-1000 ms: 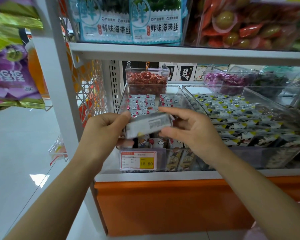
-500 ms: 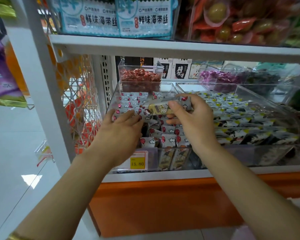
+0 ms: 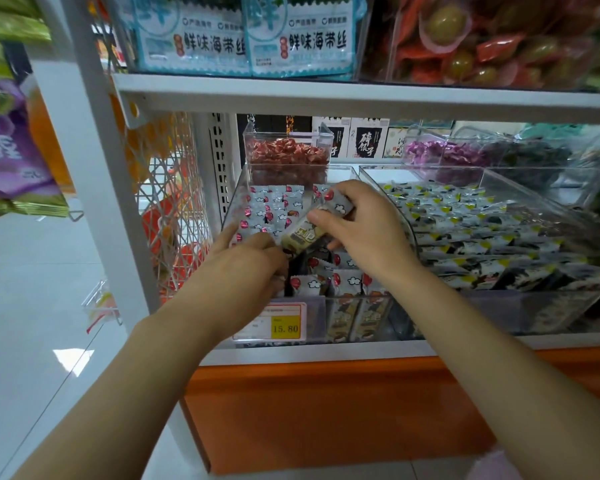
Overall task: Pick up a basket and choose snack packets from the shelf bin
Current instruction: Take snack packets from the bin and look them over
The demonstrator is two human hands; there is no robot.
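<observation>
A clear plastic shelf bin (image 3: 238,199) holds several small white snack packets (image 3: 343,282) with red and cloud prints. My right hand (image 3: 364,226) reaches over the bin, pinching a long yellow-and-white snack packet (image 3: 300,237), with another white packet against its fingers. My left hand (image 3: 246,271) rests palm down in the front left of the bin, fingers curled on the packets there; what it grips is hidden. No basket is in view.
A second clear bin (image 3: 596,202) of black-and-yellow packets sits to the right. Smaller tubs of red sweets (image 3: 286,155) and purple sweets (image 3: 440,154) stand behind. A white shelf (image 3: 361,97) hangs close overhead. A price tag (image 3: 284,327) reads 15.80. White upright post (image 3: 97,168) at left.
Both hands moved from in front of the bin into it. The packet, first held by both hands, stayed in the right hand while the left hand dropped onto the packets.
</observation>
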